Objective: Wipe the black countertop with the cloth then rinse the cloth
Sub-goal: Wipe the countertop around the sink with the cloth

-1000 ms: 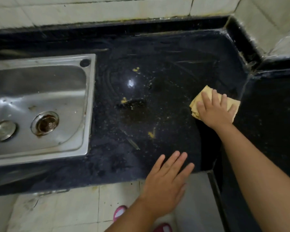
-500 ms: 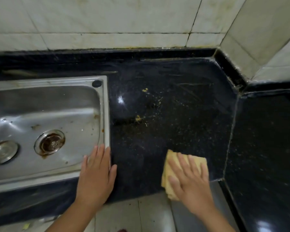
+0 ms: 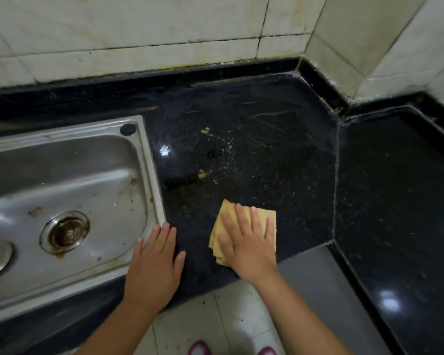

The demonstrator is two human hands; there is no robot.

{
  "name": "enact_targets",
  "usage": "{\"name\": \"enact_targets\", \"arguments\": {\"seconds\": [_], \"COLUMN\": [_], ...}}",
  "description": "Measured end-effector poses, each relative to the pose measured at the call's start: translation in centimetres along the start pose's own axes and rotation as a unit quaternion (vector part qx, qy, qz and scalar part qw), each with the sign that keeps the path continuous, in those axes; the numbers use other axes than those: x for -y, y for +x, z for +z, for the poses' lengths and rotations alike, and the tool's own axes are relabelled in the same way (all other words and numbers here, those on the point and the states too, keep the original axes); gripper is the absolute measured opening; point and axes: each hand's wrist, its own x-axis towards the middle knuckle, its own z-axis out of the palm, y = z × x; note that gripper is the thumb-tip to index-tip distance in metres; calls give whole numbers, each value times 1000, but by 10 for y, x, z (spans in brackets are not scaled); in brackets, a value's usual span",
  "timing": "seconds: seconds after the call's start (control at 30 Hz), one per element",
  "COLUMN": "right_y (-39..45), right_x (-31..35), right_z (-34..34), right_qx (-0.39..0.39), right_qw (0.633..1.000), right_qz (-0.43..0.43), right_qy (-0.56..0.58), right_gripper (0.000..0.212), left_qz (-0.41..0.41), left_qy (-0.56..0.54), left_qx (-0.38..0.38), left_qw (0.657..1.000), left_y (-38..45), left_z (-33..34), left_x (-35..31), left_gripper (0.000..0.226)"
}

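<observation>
A folded yellow cloth [image 3: 222,228] lies on the black countertop [image 3: 267,155] near its front edge. My right hand [image 3: 249,242] presses flat on top of the cloth, fingers spread, covering most of it. My left hand [image 3: 154,265] rests flat and empty on the counter's front edge, its fingertips at the sink's front right corner. Yellow crumbs and a dark wet smear [image 3: 190,179] sit on the counter beyond the cloth.
A steel sink [image 3: 139,175] with a rusty drain [image 3: 66,234] is set into the counter on the left. Tiled walls rise at the back and right. A second black counter section [image 3: 395,213] angles off to the right. Floor tiles and pink shoes [image 3: 199,348] show below.
My right hand has slid the cloth from the counter's far right to the near edge, then leftward toward the sink. My left hand has moved left to the sink's corner.
</observation>
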Motion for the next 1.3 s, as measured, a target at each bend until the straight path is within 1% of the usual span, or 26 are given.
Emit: {"name": "enact_targets", "arguments": {"seconds": [0.03,0.07,0.1,0.17,0.2,0.23,0.27,0.33,0.43,0.47,0.5,0.53,0.57,0.6,0.63,0.67,0.73,0.83,0.9,1.0,1.1,1.17,1.23,1.3], "right_y": [-6,-11,-15,-18,-16,-12,-7,5,18,20,22,23,26,29,33,39,55,87,118,169,205,211,199,166], "right_x": [-6,-15,-25,-49,-62,-74,-85,-108,-148,-162,-177,-192,-205,-219,-232,-244,-267,-291,-299,-288,-256,-233,-210,-196], "right_z": [1,0,-3,-12,-17,-23,-28,-39,-51,-56,-60,-65,-70,-74,-78,-83,-91,-103,-114,-129,-130,-127,-113,-93], "right_qx": [4,1,-4,-9,-11,-13,-10,3,4,2,1,-2,-6,-10,-14,-19,-23,-19,-23,-5,-3,-6,2,-15], "right_qw": [1000,1000,998,984,975,966,958,945,925,919,914,909,904,901,901,905,917,933,943,962,981,992,999,997], "right_qz": [4,25,67,175,222,257,284,324,371,384,395,405,411,415,413,406,385,349,324,265,185,122,38,-69], "right_qy": [-1,-1,2,4,8,19,31,52,81,85,92,104,118,130,133,125,102,84,74,58,62,37,4,-29], "right_gripper": [110,107,98,75,62,55,52,52,52,52,52,53,53,53,53,53,53,53,53,54,54,55,55,54], "left_qz": [1,4,7,9,6,18,42,66,126,127,120,113,120,136,153,154,132,116,111,100,112,107,102,98], "left_qy": [-8,-9,1,46,55,46,51,67,67,50,38,36,41,30,16,9,12,3,11,6,0,2,8,13], "left_qx": [-2,-18,-29,-22,-17,-28,-37,-33,-71,-63,-23,-1,-3,-26,-43,-38,-5,-46,-74,-80,-104,-112,-122,-135], "left_qw": [1000,1000,1000,999,998,998,997,995,987,989,992,993,992,990,987,987,991,992,991,992,988,988,987,986], "left_y": [-1,0,1,6,10,16,21,31,49,54,61,71,79,89,100,111,131,155,164,164,162,165,165,165], "left_z": [-3,-7,-11,-18,-22,-22,-20,-20,-15,-19,-22,-21,-21,-16,-8,1,12,24,32,32,33,33,33,33], "left_x": [-1,-3,-5,-12,-17,-22,-28,-46,-81,-97,-113,-128,-140,-150,-159,-166,-177,-188,-190,-193,-193,-193,-193,-194], "left_gripper": [83,82,77,59,53,50,49,47,43,49,58,60,57,52,50,50,55,72,72,66,55,53,53,53]}}
